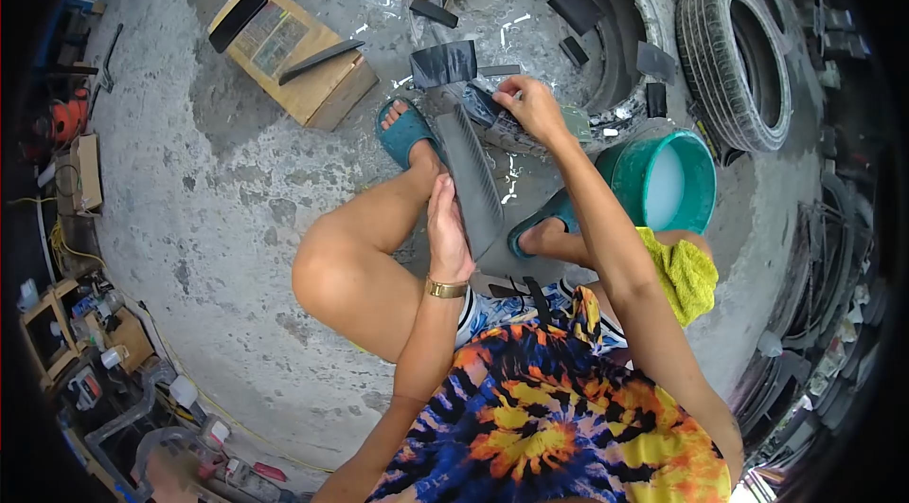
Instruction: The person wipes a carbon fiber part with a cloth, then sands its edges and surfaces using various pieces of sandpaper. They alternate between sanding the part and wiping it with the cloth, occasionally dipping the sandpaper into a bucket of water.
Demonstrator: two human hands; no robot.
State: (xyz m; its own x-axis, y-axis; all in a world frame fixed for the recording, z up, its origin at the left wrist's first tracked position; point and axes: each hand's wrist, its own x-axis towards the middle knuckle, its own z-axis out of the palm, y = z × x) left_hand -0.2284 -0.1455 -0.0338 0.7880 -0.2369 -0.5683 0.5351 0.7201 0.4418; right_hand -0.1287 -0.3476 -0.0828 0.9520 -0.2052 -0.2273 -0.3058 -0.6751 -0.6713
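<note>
A long dark grey panel with a ribbed face (pixel 471 176) stands tilted between my legs. My left hand (pixel 448 233), wearing a gold-coloured watch, lies along its left edge and steadies it, fingers together. Beyond the panel, my right hand (pixel 532 107) is closed in a pinch beside a dark, shiny, crumpled-looking piece (pixel 483 105). What its fingertips hold, if anything, is too small to make out. Just past that lies a curved black sheet (pixel 443 64) with a wet sheen.
A wooden box (pixel 331 86) on the left carries a phone (pixel 239 20) and a dark flat strip (pixel 320 62). Ahead lies a large tire (pixel 625 48) with black scraps in it. To the right are a teal bucket (pixel 703 183) of cloudy liquid, another tire (pixel 734 67) and a yellow cloth (pixel 682 274).
</note>
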